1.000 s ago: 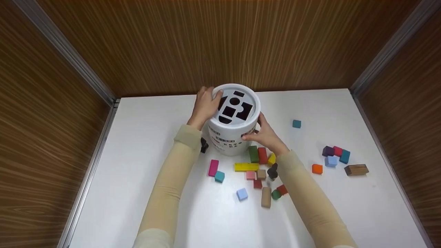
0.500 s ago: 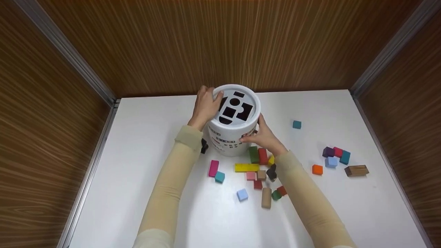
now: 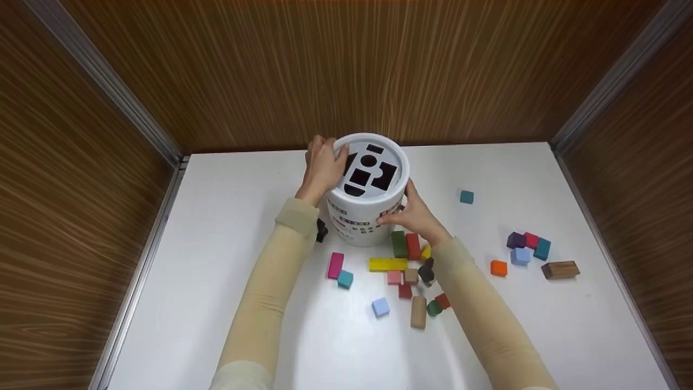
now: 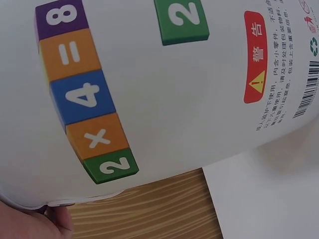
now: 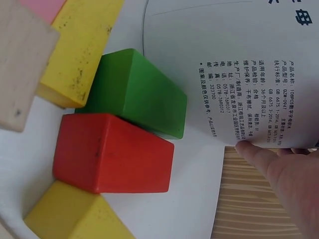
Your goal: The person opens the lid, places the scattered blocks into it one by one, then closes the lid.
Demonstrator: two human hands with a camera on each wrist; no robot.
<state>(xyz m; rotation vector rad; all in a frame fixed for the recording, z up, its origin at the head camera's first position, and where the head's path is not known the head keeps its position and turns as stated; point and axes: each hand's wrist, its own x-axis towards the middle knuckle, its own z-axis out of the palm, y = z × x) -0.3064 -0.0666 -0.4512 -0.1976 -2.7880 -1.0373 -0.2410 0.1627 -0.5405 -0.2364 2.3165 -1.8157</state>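
Note:
A white bucket with printed sides stands upright near the back of the table. Its pale lid has several dark cut-out shapes, among them a circle and a square. At the lid's left rim my left hand grips the bucket, thumb over the edge; part of this hand shows low in the left wrist view. My right hand holds the right side, thumb on the front and fingers reaching behind. Close by the bucket's foot lie a green block and a red block.
Loose blocks lie in front, including a yellow bar, a magenta block and a tan cylinder. Off to the right are a teal cube, an orange block and a brown block. A wood-grain panel rises behind.
My right hand has shifted very slightly left on the bucket's side. The left hand, the bucket and the blocks look nearly the same as before.

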